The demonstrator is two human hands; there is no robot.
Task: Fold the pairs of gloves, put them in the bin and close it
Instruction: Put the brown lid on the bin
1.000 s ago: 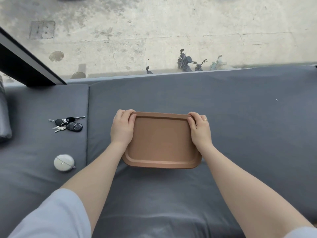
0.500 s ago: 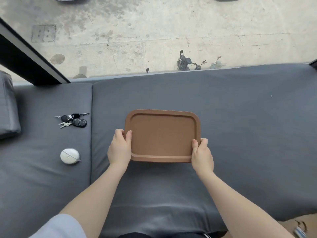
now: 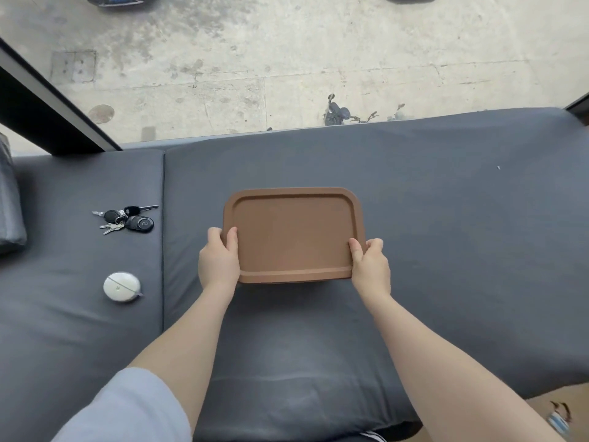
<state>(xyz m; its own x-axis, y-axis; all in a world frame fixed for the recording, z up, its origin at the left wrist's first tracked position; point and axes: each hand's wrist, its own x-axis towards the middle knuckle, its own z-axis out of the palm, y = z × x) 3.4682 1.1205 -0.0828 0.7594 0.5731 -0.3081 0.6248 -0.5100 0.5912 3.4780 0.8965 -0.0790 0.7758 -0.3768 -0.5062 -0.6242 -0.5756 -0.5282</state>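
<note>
Soft, even daylight comes through the window (image 3: 287,59) ahead, and the pavement outside looks pale and washed out. The grey cushion (image 3: 446,218) shows only faint shadows. Wide-angle bending curves the edges; focus is slightly soft throughout.

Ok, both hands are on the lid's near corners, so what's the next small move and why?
Probably press the near edge down with both thumbs. The left hand and right hand grip the lid at its near corners, and it lies level over the bin; whether it has fully seated cannot be told.
</note>
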